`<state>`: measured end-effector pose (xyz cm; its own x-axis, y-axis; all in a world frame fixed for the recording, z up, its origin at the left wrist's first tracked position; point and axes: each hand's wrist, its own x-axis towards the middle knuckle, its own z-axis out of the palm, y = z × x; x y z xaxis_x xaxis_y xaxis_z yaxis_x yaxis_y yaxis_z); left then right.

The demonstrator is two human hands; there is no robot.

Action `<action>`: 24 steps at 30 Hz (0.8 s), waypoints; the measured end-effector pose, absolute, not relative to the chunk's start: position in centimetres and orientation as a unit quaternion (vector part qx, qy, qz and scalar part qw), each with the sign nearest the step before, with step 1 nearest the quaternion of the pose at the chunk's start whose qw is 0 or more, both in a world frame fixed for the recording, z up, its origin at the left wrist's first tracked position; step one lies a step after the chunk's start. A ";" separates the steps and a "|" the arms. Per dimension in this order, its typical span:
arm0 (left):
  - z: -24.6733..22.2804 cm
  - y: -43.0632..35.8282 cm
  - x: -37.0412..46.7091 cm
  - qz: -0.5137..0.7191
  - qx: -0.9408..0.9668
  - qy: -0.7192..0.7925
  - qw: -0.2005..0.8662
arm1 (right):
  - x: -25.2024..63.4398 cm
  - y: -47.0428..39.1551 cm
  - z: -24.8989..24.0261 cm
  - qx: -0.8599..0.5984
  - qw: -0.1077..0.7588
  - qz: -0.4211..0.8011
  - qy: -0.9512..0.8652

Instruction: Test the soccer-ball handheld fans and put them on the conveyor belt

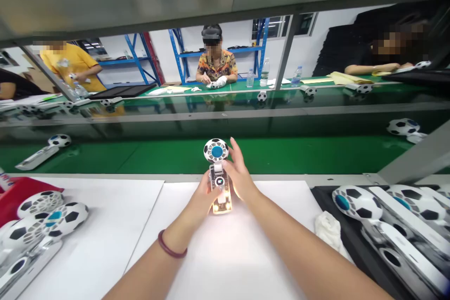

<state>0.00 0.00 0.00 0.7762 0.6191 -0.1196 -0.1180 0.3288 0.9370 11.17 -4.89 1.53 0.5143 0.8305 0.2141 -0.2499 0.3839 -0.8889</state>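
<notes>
Two hands, left (207, 193) and right (241, 176), grasp one lit fan (221, 187), its football-patterned head (215, 151) at twelve o'clock, above the white table (232, 248).

We see only part of the left hand (212, 191): its fingers pass behind the lit device (221, 192) and cover one side of its body. The digits on its round display are too small for us to read, and glare washes out the white worktop (225, 248) at 6 o'clock. We cannot tell whether the right hand (242, 178) touches the neck. Both forearms run off the bottom edge. The left edge crops the red object (26, 197) at 9 o'clock; the right edge crops the black tray (351, 239) at 4 o'clock. Blurring masks the co-worker's head (212, 40) at 12 o'clock.
</notes>
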 end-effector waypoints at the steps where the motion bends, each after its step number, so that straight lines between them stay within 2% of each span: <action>1: 0.0 0.0 0.0 0.233 0.528 0.243 0.779 | 11.3 -4.7 1.5 -0.420 0.764 0.368 -0.324; 4: 0.2 -0.1 0.0 0.227 0.528 0.236 0.784 | 11.6 -4.3 1.0 -0.411 0.752 0.432 -0.282; 9: 0.3 -0.1 -0.1 0.207 0.556 0.222 0.774 | 11.6 -4.4 0.7 -0.450 0.668 0.525 -0.276; 24: -0.5 0.2 -0.3 0.200 0.557 0.193 0.783 | 11.8 -4.6 0.6 -0.497 0.634 0.519 -0.284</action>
<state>-0.28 0.22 -0.48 0.8458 0.5278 -0.0784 -0.0988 0.2992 0.9491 11.82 -4.64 0.64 0.2999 0.9413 -0.1552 -0.3753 -0.0332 -0.9263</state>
